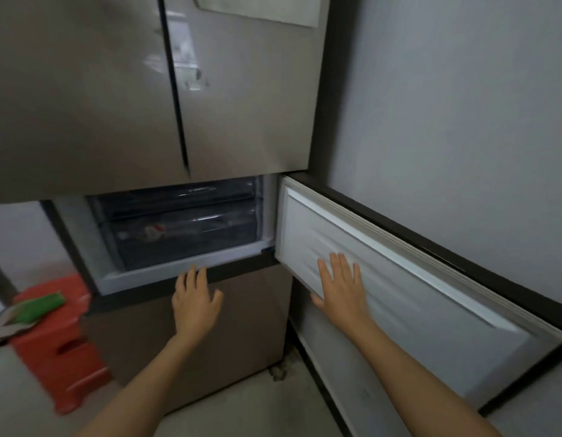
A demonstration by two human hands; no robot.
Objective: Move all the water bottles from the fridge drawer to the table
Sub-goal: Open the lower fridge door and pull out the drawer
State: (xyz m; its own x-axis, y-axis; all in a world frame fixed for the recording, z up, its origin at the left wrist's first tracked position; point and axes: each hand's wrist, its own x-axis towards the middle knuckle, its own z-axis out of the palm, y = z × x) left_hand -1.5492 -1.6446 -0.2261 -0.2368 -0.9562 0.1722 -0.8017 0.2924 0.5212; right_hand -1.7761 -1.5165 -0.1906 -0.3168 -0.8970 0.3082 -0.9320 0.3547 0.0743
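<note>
the glossy bronze fridge [115, 89] fills the upper left of the frame. below it a small door [399, 279] with a matte white inner liner stands swung open toward the right. the right hand [339, 285] lies flat and spread on that liner, grasping nothing. the left hand [194, 298], fingers loose and empty, hovers at the compartment's white sill. centre frame, the dark translucent drawer [185, 234] sits shut inside; blurred shapes behind its front cannot be told as bottles. a red plastic stool [58, 351] stands at lower left.
</note>
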